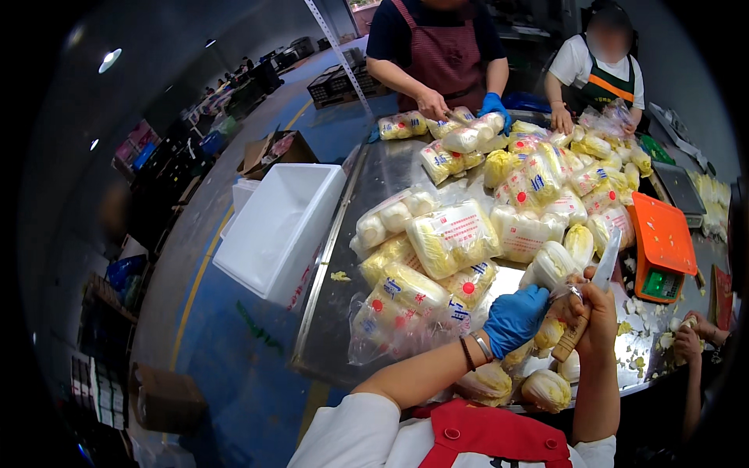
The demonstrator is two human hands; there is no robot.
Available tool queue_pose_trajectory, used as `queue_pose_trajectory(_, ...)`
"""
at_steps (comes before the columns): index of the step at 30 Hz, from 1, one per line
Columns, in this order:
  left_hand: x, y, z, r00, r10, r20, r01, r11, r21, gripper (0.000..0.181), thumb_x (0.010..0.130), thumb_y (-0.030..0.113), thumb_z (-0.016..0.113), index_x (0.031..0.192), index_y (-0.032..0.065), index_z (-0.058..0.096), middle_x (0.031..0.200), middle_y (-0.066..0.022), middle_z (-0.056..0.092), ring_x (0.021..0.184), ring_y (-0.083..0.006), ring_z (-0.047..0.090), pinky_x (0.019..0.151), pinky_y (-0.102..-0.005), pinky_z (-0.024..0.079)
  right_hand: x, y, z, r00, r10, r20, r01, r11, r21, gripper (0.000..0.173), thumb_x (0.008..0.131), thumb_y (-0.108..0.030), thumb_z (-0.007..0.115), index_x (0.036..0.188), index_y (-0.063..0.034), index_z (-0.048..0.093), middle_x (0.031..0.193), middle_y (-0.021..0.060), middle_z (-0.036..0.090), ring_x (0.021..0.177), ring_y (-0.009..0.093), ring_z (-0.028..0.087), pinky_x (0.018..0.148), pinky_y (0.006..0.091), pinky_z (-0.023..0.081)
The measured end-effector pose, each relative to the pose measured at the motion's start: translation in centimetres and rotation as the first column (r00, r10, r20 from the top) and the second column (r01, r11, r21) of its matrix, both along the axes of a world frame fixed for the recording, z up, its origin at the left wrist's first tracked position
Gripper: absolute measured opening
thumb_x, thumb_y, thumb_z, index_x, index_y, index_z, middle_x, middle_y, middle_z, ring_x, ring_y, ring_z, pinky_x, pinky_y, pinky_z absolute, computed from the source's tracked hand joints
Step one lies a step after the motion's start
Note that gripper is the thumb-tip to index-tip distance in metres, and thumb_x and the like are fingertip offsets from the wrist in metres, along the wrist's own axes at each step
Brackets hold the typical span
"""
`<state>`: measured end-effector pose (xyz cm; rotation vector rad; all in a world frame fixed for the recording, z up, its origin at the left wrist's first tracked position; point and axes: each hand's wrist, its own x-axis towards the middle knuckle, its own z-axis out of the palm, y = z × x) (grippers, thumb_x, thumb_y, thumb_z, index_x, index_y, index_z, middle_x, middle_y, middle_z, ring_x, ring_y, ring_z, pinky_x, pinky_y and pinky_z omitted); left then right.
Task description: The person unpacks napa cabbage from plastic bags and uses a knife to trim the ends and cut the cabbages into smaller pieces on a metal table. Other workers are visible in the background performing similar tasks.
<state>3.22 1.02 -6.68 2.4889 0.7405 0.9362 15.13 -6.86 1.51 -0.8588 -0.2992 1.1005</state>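
Note:
My left hand [515,320], in a blue glove, is closed on the gathered clear plastic of a bag around white-based napa cabbage hearts [550,266]. Close beside it, my bare right hand [594,316] grips the wooden handle of a knife [605,263], blade pointing up and away, its fingers also at the plastic. Loose cabbage hearts [545,391] lie under my forearms near the table edge. Printed clear bags packed with cabbage hearts [453,237] are piled left of and beyond my hands. Exactly how the fingers hold the plastic is partly hidden.
An orange scale [664,234] stands at right among leaf scraps. A white foam box [281,228] is left of the metal table [327,316]. Two people handle cabbages across the table; another person's hands [690,339] work at far right. A metal post rises beyond the far left corner.

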Motion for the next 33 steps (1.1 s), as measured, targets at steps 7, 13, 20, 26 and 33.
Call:
queue_pose_trajectory(7,0.3,3.8,5.1,0.957,-0.004,0.289,-0.033,0.992,0.125,0.011,0.083,0.016,0.059,0.081,0.0073,0.053,0.074,-0.0149,0.055,0.065,-0.0339,0.057,0.053,-0.0403,0.045,3.5,-0.8,2.1,0.945,-0.243,0.217,0.232,0.97,0.077,0.032,0.08,0.002,0.054,0.108,-0.0044,0.039,0.085,0.0152,0.061,0.05,0.007,0.049,0.035,0.0169,0.037)
queue_pose_trajectory(13,1.1,5.4,6.7,0.995,-0.058,0.08,0.049,0.992,0.117,0.01,0.081,0.014,0.06,0.079,0.0069,0.053,0.072,-0.0137,0.055,0.065,-0.0336,0.057,0.053,-0.0392,0.045,3.4,-0.7,2.2,0.933,-0.325,0.156,0.309,0.944,0.115,0.029,0.081,0.002,0.053,0.106,-0.0046,0.041,0.087,0.018,0.062,0.045,0.007,0.047,0.035,0.0156,0.036)
queue_pose_trajectory(20,1.2,5.2,8.3,0.96,-0.098,0.264,0.073,0.992,0.103,0.012,0.084,0.016,0.058,0.083,0.0055,0.054,0.074,-0.0182,0.056,0.065,-0.0374,0.057,0.054,-0.0426,0.045,3.6,-0.5,-0.4,0.941,-0.291,0.173,0.262,0.95,0.171,0.021,0.082,-0.001,0.051,0.1,-0.008,0.043,0.086,0.0181,0.063,0.039,0.007,0.044,0.033,0.0177,0.033)
queue_pose_trajectory(26,1.7,5.8,10.0,0.918,-0.117,0.38,0.093,0.992,0.082,0.018,0.086,0.022,0.059,0.083,0.0055,0.054,0.076,-0.0172,0.057,0.07,-0.037,0.057,0.058,-0.0406,0.046,4.8,-1.2,2.1,0.866,-0.429,0.256,0.292,0.851,0.436,0.019,0.087,-0.006,0.049,0.105,-0.0016,0.051,0.091,0.0181,0.064,0.043,0.007,0.045,0.039,0.0165,0.039)
queue_pose_trajectory(33,1.4,6.1,3.5,0.948,-0.175,0.266,0.299,0.773,-0.559,0.032,0.091,0.031,0.053,0.086,-0.0004,0.055,0.073,-0.02,0.057,0.067,-0.0324,0.057,0.063,-0.037,0.045,5.2,-1.1,-1.4,0.814,-0.041,0.579,0.16,0.975,-0.156,0.021,0.086,-0.008,0.052,0.104,0.0019,0.054,0.078,0.0143,0.063,0.038,0.007,0.043,0.035,0.0202,0.035)
